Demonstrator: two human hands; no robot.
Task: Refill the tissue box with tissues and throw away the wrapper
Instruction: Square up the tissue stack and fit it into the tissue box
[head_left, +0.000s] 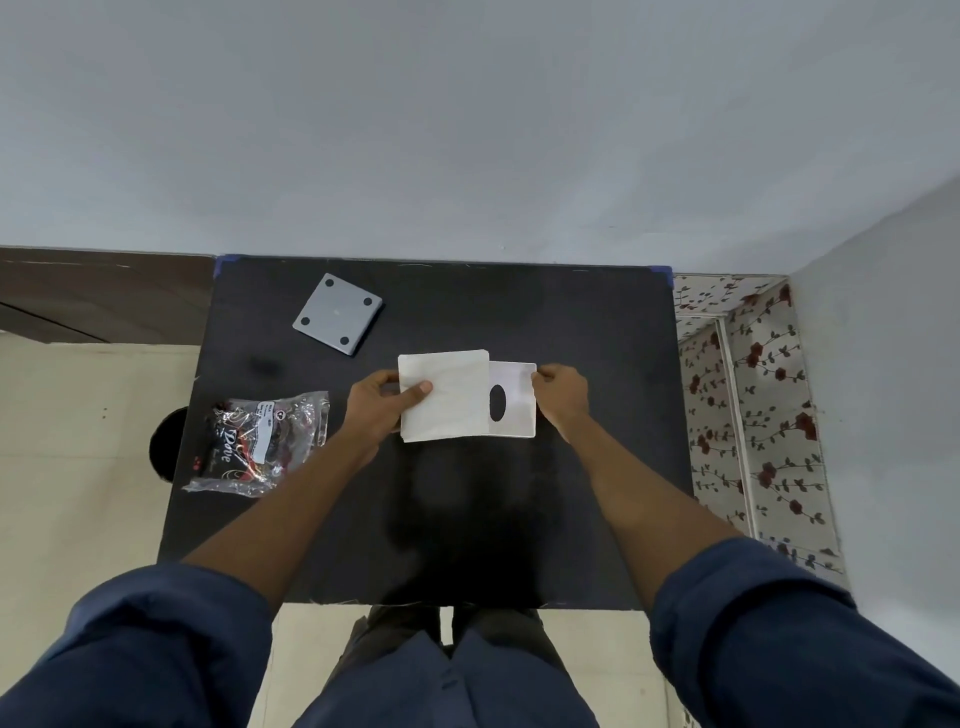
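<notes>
A white tissue box with an oval slot lies open side up at the middle of the black table. A stack of white tissues sits over the box's left part, covering most of it. My left hand grips the stack's left edge, thumb on top. My right hand holds the box's right edge. The empty clear wrapper with dark printing lies crumpled on the table's left side. The grey base of the box, with black feet at its corners, rests at the far left of the table.
A dark round object shows on the floor just past the table's left edge. A flowered cloth-covered surface stands right of the table. A pale wall rises behind the table's far edge.
</notes>
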